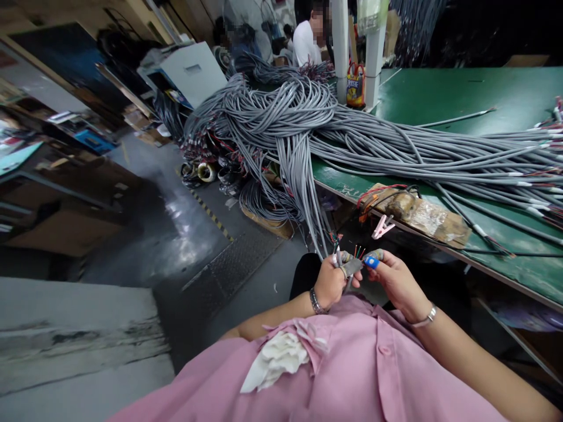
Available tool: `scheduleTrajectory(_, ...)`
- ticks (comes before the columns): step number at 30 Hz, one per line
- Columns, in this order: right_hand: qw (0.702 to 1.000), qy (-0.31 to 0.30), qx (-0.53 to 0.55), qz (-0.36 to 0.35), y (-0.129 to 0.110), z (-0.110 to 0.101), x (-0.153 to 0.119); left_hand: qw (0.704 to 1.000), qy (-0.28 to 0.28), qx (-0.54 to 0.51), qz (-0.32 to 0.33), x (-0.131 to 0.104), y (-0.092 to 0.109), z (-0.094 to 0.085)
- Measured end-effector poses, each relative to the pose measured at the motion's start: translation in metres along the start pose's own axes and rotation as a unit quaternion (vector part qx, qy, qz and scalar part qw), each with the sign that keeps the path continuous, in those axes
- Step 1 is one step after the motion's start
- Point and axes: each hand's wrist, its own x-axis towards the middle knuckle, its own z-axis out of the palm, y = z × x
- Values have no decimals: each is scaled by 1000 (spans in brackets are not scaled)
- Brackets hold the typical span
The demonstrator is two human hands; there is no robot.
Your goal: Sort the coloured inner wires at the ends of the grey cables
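- Gripping a gray cable in front of the lap: left hand, fingers wrapped round it.
- Cable's axis runs steeply, away from the body, leaning slightly right; colored wires fan from its far end.
- Right hand just right of the wires, thumb and finger drawn together; cannot tell whether a strand is pinched.
- Fingertips of both hands nearly meet there.

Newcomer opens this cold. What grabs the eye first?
The big heap of grey cables on the green table, spilling over its near edge. Next, below it, the left hand holding grey cable and the right hand close by short coloured wires. Then a pink clip at the table's near edge.
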Motion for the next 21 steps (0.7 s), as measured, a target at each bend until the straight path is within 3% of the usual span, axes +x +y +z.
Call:
scheduleTrajectory(7, 999, -1, 43, 29, 2, 6, -2, 1000, 28, 3, 10, -1, 1, 0)
scheduleTrajectory(15, 1000, -1, 10, 7, -4, 15, -1, 1000, 20, 24, 3, -1, 3, 2)
scheduleTrajectory(21, 999, 19, 43, 9, -1, 19, -2, 999, 33, 14, 6, -2, 1, 3)
